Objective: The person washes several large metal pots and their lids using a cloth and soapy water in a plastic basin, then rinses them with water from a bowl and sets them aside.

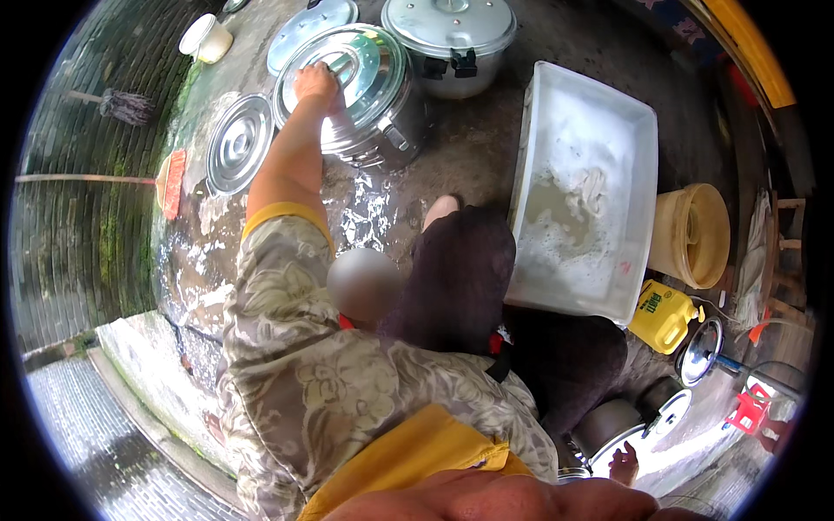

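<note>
My left hand (317, 83) reaches forward and curls at the loop handle (348, 64) of a shiny steel pot lid (374, 91). That lid rests on a large stainless steel pot (397, 146) with a metal clamp on its side. My fingertips are hidden under the hand. Low at the right, my right hand (624, 464) has its fingers apart, with nothing seen in it. It is near a dark pot (606, 426) and a pale round rim. Before my bent knees stands a white plastic tub (642, 169) of sudsy grey water, with a pale cloth (591, 190) in it.
Beyond the steel pot are a big aluminium pot (449, 71) with black grips and a flat lid (296, 32). Another lid (240, 146) leans left, near a broom (171, 183). Right of the tub stand a beige bucket (664, 228) and yellow jug (664, 316). The floor is wet.
</note>
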A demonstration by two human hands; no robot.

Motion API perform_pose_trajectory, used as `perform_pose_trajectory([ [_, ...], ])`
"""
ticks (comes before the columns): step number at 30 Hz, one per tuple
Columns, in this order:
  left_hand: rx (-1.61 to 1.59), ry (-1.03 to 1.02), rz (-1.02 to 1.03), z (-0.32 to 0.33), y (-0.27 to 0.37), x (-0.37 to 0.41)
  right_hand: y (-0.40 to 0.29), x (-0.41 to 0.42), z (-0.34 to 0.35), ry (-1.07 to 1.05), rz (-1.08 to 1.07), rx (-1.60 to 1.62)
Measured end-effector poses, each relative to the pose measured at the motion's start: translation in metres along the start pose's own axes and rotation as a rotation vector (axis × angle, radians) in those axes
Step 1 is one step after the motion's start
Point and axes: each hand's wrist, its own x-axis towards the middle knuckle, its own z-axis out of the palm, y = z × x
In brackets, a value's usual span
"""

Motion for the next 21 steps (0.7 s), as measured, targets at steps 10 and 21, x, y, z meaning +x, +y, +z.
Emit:
perform_pose_trajectory([
  [10, 0.118, 0.202, 0.220, -0.055, -0.003, -0.024, -0.010, 0.011, 0.001, 0.149, -0.091, -0.036],
  [21, -0.664, 0.330, -0.278, -0.112, -0.193, -0.087, 0.063, 0.095, 0.019, 0.140, -0.361, 0.133],
])
